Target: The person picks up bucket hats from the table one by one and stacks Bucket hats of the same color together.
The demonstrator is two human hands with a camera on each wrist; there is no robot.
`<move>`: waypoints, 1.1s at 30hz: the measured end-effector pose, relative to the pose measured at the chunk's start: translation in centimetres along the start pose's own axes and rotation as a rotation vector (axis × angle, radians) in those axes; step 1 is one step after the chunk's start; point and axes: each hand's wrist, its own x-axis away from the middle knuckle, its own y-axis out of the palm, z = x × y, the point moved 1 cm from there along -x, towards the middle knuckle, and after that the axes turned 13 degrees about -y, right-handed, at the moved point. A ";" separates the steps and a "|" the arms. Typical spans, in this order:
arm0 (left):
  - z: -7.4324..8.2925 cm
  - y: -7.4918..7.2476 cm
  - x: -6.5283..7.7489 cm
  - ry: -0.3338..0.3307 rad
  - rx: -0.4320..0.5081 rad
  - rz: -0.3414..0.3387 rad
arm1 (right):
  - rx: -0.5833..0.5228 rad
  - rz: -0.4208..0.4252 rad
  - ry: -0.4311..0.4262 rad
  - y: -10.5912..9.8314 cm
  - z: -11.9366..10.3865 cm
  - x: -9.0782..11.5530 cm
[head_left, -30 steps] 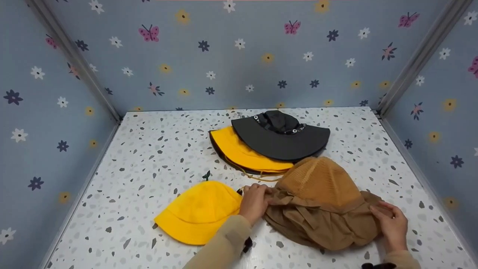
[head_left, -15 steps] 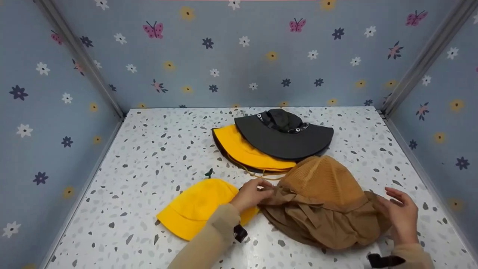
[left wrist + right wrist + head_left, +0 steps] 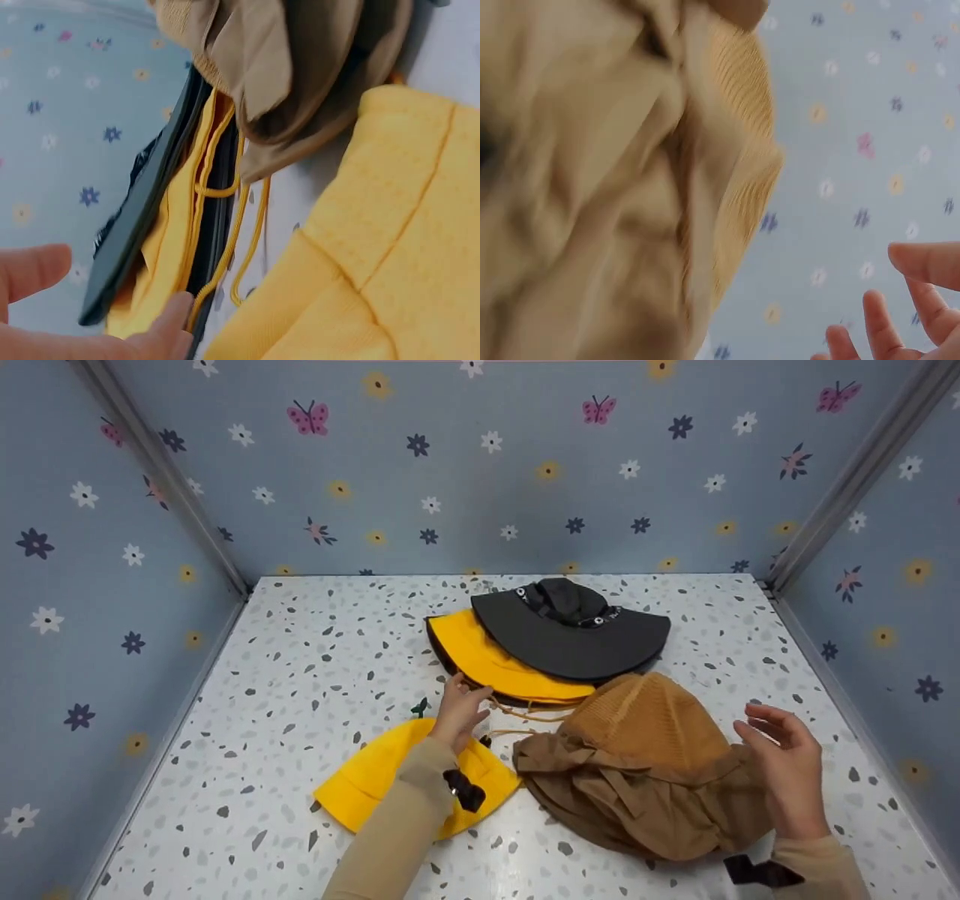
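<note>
Hovering left hand point(image 3: 459, 712) near front yellow hat point(image 3: 371, 776), right hand point(image 3: 791, 769) beside brown hat point(image 3: 649, 780).

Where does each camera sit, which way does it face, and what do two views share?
Head: on the head, facing forward and down at the table; the left hand, right hand and sleeves show.
Left wrist: worn there, facing the stacked hats past the nearer yellow hat; part of the left hand shows.
Right wrist: worn there, facing the brown hat and flowered wall; the right hand shows partly.
Both wrist views share the brown hat.
</note>
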 end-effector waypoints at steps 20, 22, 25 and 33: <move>1.2 -0.2 -2.5 -0.042 0.491 -0.144 | -0.267 -0.193 -0.117 6.7 -0.7 3.3; 1.4 0.1 -2.7 -0.048 0.481 -0.139 | -0.265 -0.219 -0.115 7.4 -0.5 3.5; 1.7 0.4 -2.9 -0.056 0.480 -0.122 | -0.256 -0.252 -0.104 8.3 -0.1 3.9; 1.8 0.7 -3.3 -0.080 0.567 -0.158 | -0.251 -0.306 -0.027 10.3 1.0 5.1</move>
